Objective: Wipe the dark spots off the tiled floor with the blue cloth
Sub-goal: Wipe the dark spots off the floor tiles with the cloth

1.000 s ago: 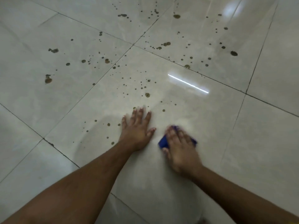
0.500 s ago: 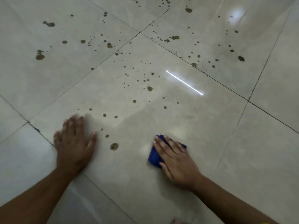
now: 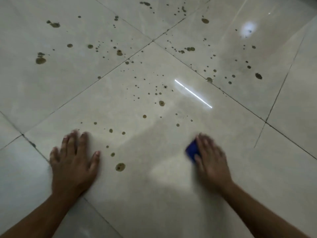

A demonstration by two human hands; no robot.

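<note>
Clearly the fingers [image 3: 205, 143] of the right hand [image 3: 211, 159] lie stretched out flat over the blue cloth [image 3: 191, 150], pressing it down onto the tiled floor [image 3: 171, 194] rather than curling round it; that hand is smeared with blur, so I cannot say whether the thumb tucks under an edge. Only the left part of the cloth shows, poking out from beneath the fingers as a small dark-blue wad, near the right side of the nearest tile. The left hand [image 3: 73, 162] is spread palm-down with its fingers straight, holding nothing, resting on the floor at the near-left corner of the same tile as a prop.

Judging by its look, the cloth is soft, light and limp, folded into a pad that would slide easily on such glossy tile. It would probably bunch or slip out if only pinched at a corner, so the sensible hold is a flat palm and fingers over its middle, with weight bearing down.

Between the two hands lies a large dark spot [image 3: 120, 167], with smaller ones just above it. Beyond them, dark spots [image 3: 161, 103] scatter thickly across the far half of this tile and onto the three tiles past the grout cross. A bright streak of reflected light [image 3: 193, 93] cuts across the floor, and the shine suggests a slick surface, so the propping hand wants care. Much wiping appears left to do.
</note>
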